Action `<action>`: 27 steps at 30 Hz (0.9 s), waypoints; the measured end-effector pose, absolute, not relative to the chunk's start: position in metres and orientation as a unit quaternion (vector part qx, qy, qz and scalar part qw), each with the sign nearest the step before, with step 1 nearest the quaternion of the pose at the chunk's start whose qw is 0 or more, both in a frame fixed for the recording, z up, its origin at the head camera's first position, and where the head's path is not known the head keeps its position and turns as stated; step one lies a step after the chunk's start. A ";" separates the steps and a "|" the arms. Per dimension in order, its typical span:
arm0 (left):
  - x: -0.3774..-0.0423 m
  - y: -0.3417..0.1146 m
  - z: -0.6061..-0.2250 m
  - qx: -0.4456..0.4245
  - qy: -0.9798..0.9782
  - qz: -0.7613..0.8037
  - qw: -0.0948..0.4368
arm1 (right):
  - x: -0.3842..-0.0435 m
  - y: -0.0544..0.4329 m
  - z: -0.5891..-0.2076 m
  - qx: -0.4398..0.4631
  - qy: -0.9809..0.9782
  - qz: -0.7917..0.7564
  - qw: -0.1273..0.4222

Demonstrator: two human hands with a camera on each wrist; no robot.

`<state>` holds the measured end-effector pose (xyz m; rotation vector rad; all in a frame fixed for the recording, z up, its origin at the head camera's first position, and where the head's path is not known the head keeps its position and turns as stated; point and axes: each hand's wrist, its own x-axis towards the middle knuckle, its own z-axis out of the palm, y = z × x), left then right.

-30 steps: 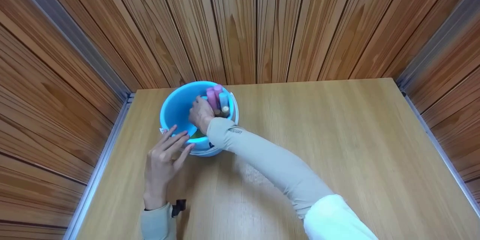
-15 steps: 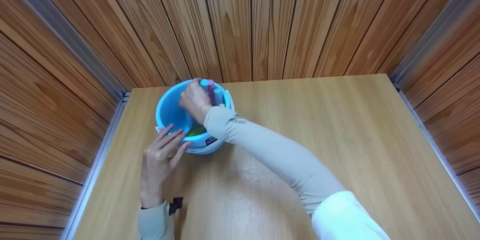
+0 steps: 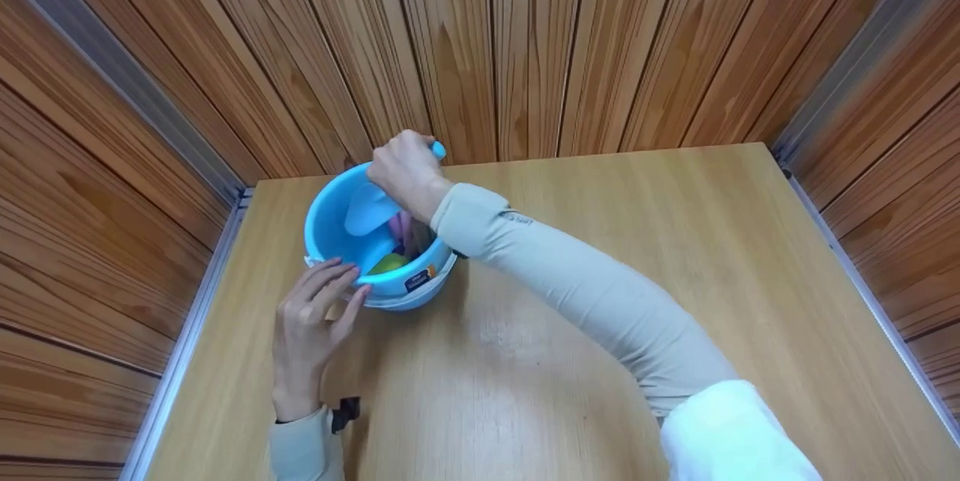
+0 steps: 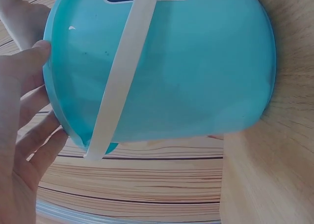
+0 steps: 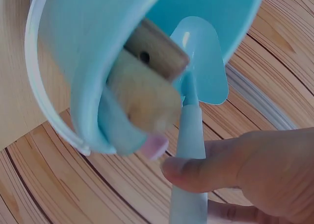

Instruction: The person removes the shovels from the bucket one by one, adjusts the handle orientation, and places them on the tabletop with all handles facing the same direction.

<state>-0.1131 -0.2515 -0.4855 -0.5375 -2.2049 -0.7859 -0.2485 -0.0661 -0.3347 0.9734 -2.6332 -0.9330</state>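
My right hand (image 3: 409,169) grips the handle of a light blue hand trowel (image 5: 189,160), thumb along it in the right wrist view. Its blade (image 3: 367,211) is tilted over the mouth of the blue bucket (image 4: 171,77), which stands at the table's back left. With fingertips over the near left rim and thumb outside, my left hand (image 3: 307,323) holds the bucket. Inside lie a green rounded thing (image 3: 388,263) and a pink thing (image 3: 401,227). Wooden handle ends (image 5: 144,91), one with a hole, lean by the rim beside another blue handle (image 5: 120,126).
A white carrying handle (image 4: 125,62) hangs down the bucket's side. The wooden table (image 3: 585,263) extends right and forward. Plank walls (image 3: 525,53) rise behind and at both sides, with metal strips (image 3: 187,361) along the edges.
My right hand has risen from inside the bucket to above its back rim, drawing the blue trowel up and tilting it. My left hand has stayed at the rim.
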 end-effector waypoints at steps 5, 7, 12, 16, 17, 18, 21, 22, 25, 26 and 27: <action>-0.111 -0.251 -0.485 -0.183 -0.867 -0.310 0.345 | -0.251 -0.040 -0.325 0.339 -0.908 -0.234 0.076; -0.110 -0.250 -0.484 -0.174 -0.871 -0.312 0.338 | -0.252 -0.028 -0.322 0.343 -0.915 -0.199 0.067; -0.108 -0.250 -0.481 -0.171 -0.878 -0.297 0.335 | -0.253 0.003 -0.316 0.338 -0.935 -0.104 0.026; -0.107 -0.251 -0.481 -0.169 -0.879 -0.295 0.335 | -0.252 0.025 -0.315 0.329 -0.944 0.001 -0.026; -0.106 -0.252 -0.481 -0.167 -0.879 -0.295 0.336 | -0.251 0.029 -0.315 0.329 -0.943 0.027 -0.038; -0.105 -0.252 -0.481 -0.165 -0.879 -0.296 0.336 | -0.250 0.034 -0.316 0.329 -0.942 0.051 -0.049; -0.104 -0.253 -0.481 -0.163 -0.880 -0.297 0.334 | -0.247 0.047 -0.319 0.323 -0.936 0.113 -0.079; -0.103 -0.253 -0.481 -0.163 -0.881 -0.295 0.332 | -0.246 0.051 -0.320 0.319 -0.935 0.128 -0.087; -0.103 -0.254 -0.482 -0.163 -0.883 -0.292 0.330 | -0.242 0.062 -0.324 0.308 -0.929 0.172 -0.108; -0.103 -0.254 -0.482 -0.163 -0.883 -0.290 0.330 | -0.241 0.065 -0.326 0.304 -0.928 0.185 -0.114; -0.103 -0.254 -0.482 -0.163 -0.883 -0.290 0.331 | -0.240 0.068 -0.327 0.300 -0.926 0.197 -0.118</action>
